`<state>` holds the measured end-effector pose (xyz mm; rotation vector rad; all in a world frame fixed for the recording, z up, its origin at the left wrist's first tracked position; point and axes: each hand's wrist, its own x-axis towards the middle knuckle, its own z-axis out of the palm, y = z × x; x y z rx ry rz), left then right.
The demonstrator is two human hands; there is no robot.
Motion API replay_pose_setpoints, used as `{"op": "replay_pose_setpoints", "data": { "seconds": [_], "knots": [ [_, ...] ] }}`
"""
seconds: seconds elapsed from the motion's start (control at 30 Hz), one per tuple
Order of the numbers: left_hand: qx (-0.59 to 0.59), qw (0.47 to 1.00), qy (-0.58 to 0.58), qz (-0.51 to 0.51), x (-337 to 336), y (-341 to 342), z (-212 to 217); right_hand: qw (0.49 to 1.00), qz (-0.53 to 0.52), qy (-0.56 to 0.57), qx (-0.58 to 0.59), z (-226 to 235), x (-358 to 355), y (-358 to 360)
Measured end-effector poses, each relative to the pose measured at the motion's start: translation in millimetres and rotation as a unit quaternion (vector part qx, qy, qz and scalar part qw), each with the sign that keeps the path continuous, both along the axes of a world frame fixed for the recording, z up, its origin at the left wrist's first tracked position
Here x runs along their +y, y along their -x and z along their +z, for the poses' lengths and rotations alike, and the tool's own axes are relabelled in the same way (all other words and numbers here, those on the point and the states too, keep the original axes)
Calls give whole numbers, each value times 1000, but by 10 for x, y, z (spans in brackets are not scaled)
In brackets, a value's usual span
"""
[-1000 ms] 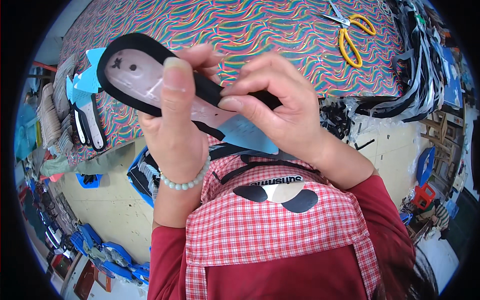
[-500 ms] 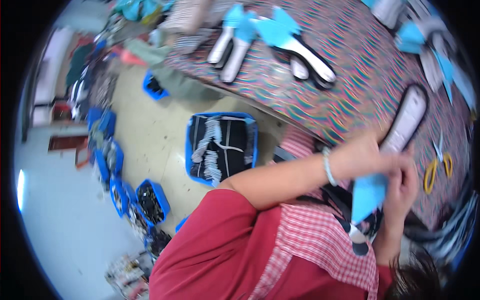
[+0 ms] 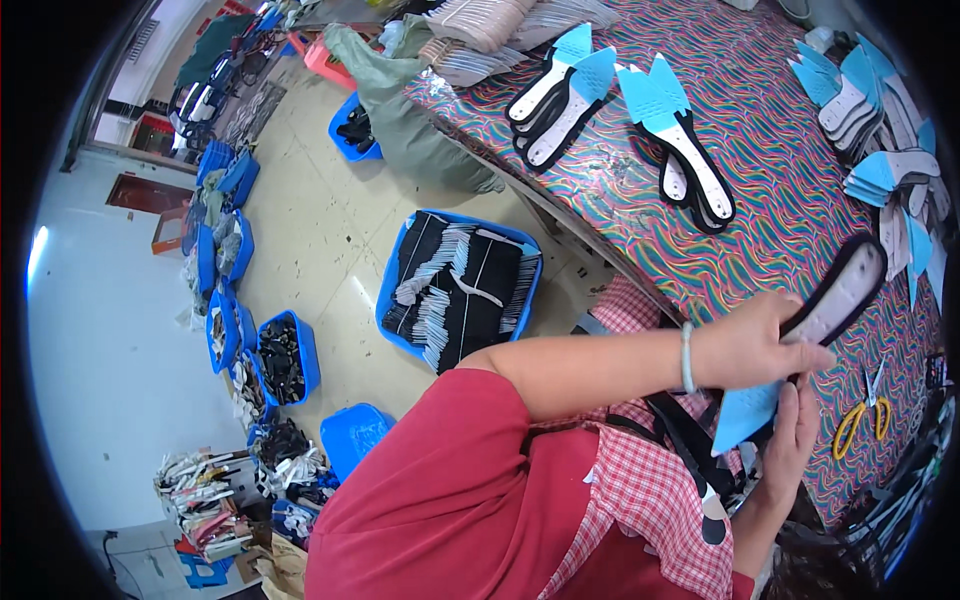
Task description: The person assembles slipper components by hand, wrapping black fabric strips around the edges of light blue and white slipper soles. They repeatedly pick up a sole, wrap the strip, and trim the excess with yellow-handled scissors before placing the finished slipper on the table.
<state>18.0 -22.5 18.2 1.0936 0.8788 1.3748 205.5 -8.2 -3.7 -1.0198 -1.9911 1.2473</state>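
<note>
From the head camera, grasping a pale, black-rimmed insole in the left hand, wrapped closed around its middle above the near part of the desk. Bringing the right hand in just below the left, with fingers fairly straight and close together, near the underside of the insole; cannot tell whether pinching it there, because of the overlap with the left hand. Pointing the rounded end of the insole up and to the right, with the blue end slanting down towards the checked apron. Wearing a pale bracelet on the left wrist.

To the right of the hands, showing yellow-handled scissors flat on the desk. Farther across, carrying two small bunches of similar insoles, one on the left and one nearer the middle, each overlapping and with blue ends. Near the right edge, holding a larger, looser pile of insoles. At the upper left of the desk, bearing a stack of beige pieces, near a grey-green cloth hanging beside the edge.

Down on the floor, revealing a blue bin filled with black and striped pieces.
</note>
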Motion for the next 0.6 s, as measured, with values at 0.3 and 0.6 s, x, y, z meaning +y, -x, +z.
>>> {"op": "replay_pose_setpoints", "data": {
  "seconds": [0.3,0.6],
  "knots": [
    [225,954,153,-127,-7,564,-170,971,43,170,-163,-12,-172,-60],
    [-279,901,330,-32,76,506,-753,866,-234,-265,-354,-865,1268,-2101]
  ]
}}
